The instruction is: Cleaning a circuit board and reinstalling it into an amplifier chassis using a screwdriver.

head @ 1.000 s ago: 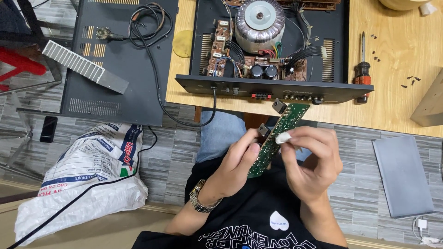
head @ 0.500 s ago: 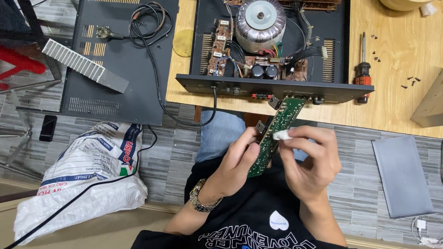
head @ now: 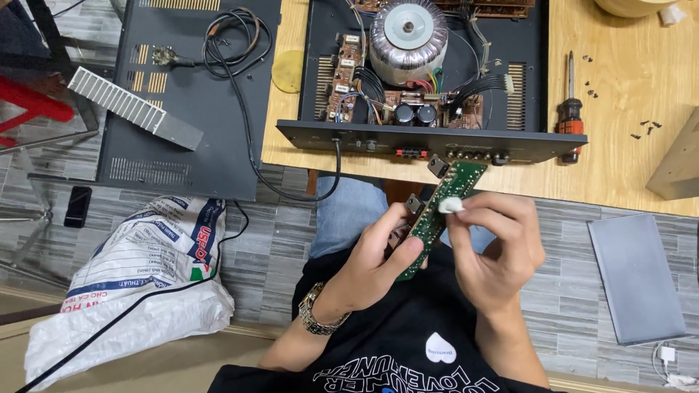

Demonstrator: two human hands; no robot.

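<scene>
The left hand (head: pixel 375 255) is gripping a narrow green circuit board (head: pixel 440 212) from below, holding it tilted over the lap, while the right hand (head: pixel 495 244) is pinching a small white wad (head: pixel 450 205) against its face. Just beyond, the opened amplifier chassis (head: pixel 429 138) is sitting on the wooden table (head: pixel 626 160), its front panel nearly touching the board's upper end; a screwdriver (head: pixel 570 109) is lying beside it.

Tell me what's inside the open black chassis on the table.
Inside the black chassis: a round toroidal transformer, two dark capacitors, brown circuit boards and wire bundles. Whatever lies beneath the transformer is covered.
</scene>
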